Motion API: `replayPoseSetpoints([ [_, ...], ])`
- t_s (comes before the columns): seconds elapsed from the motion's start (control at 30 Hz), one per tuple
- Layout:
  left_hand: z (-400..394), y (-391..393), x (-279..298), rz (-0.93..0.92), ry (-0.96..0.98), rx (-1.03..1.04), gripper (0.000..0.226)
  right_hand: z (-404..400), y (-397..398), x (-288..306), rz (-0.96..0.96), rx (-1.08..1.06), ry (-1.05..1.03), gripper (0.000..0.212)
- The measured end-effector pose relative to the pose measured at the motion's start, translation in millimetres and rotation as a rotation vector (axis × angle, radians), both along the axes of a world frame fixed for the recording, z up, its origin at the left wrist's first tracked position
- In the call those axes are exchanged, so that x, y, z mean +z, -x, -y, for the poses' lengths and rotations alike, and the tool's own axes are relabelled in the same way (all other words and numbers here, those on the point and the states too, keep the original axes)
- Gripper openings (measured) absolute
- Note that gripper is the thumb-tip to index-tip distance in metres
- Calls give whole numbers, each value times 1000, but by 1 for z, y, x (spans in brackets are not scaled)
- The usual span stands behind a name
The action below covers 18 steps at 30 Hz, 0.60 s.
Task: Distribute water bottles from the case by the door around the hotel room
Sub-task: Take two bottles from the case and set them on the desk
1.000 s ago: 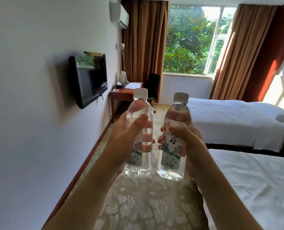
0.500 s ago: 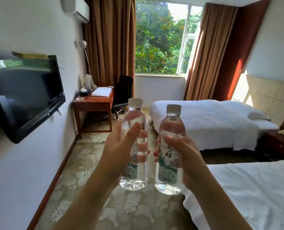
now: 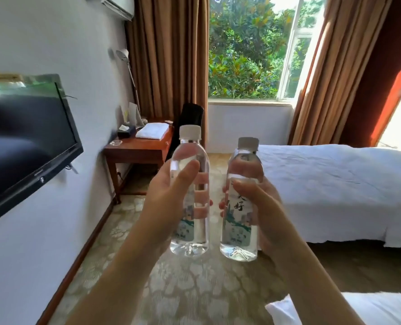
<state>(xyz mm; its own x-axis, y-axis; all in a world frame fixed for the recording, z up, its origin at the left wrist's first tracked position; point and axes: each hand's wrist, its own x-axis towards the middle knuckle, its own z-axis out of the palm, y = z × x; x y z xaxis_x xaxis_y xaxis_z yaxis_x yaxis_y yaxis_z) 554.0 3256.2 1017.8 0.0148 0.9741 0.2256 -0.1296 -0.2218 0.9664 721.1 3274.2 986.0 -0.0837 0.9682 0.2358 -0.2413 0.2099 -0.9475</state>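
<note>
I hold two clear plastic water bottles upright in front of me, side by side and a little apart. My left hand (image 3: 169, 202) is wrapped around the left bottle (image 3: 191, 158), which has a white cap and a blue-green label. My right hand (image 3: 265, 207) grips the right bottle (image 3: 241, 221), also white-capped with a printed label. Both are full of water. The case by the door is out of view.
A wooden desk (image 3: 133, 151) with a folded white towel (image 3: 151, 131), a tissue box and a lamp stands ahead left by the curtains, a black chair (image 3: 190, 116) beside it. A wall TV (image 3: 23, 141) hangs at left. Two white beds (image 3: 335, 184) lie right. Patterned carpet runs between.
I have walked further into the room: the TV has slid to my left edge and the desk and far bed are closer. Both bottles stay held the same way.
</note>
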Motion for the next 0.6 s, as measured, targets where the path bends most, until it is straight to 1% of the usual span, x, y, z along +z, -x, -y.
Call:
replayPoseSetpoints([
  [0.07, -45, 13, 0, 5, 9, 41, 37, -49, 9, 1, 3, 30, -5, 61],
  [0.2, -138, 47, -14, 31, 19, 123, 42, -150, 36, -5, -19, 130, -23, 51],
  [0.3, -214, 76, -29, 72, 15, 145, 38, -230, 66, -9, -11, 169, -22, 41],
  [0.4, -298, 104, -33, 92, -8, 129, 37, -310, 97, -6, -6, 186, -21, 36],
  [0.6, -453, 125, -22, 100, -19, 0, 39, -446, 121, 10, 44, 108, -25, 43],
])
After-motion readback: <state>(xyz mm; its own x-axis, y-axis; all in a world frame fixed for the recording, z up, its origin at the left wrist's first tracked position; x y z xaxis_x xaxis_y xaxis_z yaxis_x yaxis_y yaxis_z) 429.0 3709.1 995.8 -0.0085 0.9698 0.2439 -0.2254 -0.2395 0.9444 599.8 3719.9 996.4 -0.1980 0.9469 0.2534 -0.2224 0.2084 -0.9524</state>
